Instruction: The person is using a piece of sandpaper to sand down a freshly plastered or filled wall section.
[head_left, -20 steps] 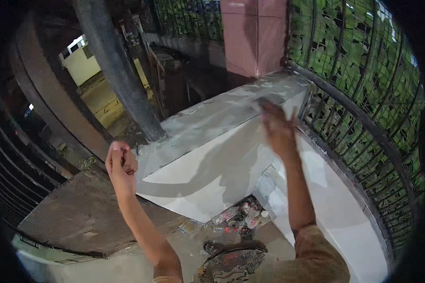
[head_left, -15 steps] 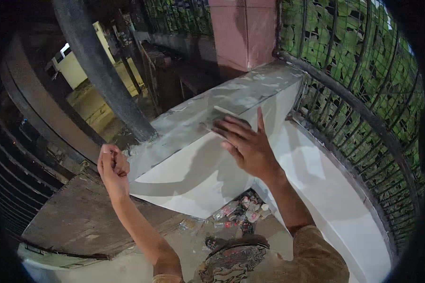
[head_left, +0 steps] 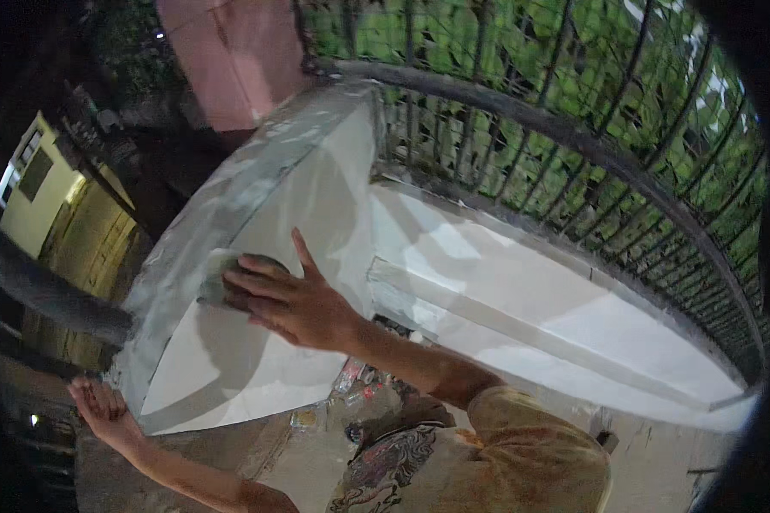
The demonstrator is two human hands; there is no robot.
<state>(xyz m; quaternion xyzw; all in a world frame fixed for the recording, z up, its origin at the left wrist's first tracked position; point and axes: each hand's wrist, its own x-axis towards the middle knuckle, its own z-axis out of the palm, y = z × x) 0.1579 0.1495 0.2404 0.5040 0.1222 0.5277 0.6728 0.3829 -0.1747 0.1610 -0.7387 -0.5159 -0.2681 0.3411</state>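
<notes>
1. Block [head_left: 217, 272], pale grey and somewhat blurred, sits under the right hand [head_left: 287, 299], at the edge where the grey ledge [head_left: 188, 239] meets the white wall [head_left: 282, 368] below it.
2. Right fingers bend over the block and hold it, while one finger stands up, spread apart from the others; the back of the hand faces up.
3. Near the lower end of the ledge, the left hand [head_left: 103, 406] has its fingers bent inward. I cannot tell whether they press together or pinch anything.
4. On top, the ledge looks patchy, with lighter smears along a dull grey coat, and its lower end is rough. Below, the wall is smooth and pale, crossed by a broad shadow [head_left: 231, 350].
5. At the far end of the ledge rises a pink post [head_left: 235, 64]. A second white wall [head_left: 573, 308] runs off to the right beneath a dark curved railing [head_left: 505, 107], with green leaves [head_left: 530, 47] behind its bars and mesh.
6. Past the ledge, on the left, a dark pole [head_left: 56, 295] slants in front of a lit yellow building [head_left: 34, 184]; much of that side is dim.
7. Mixed litter [head_left: 359, 385] lies in the corner below the walls, close to the person's shirt [head_left: 530, 436].
</notes>
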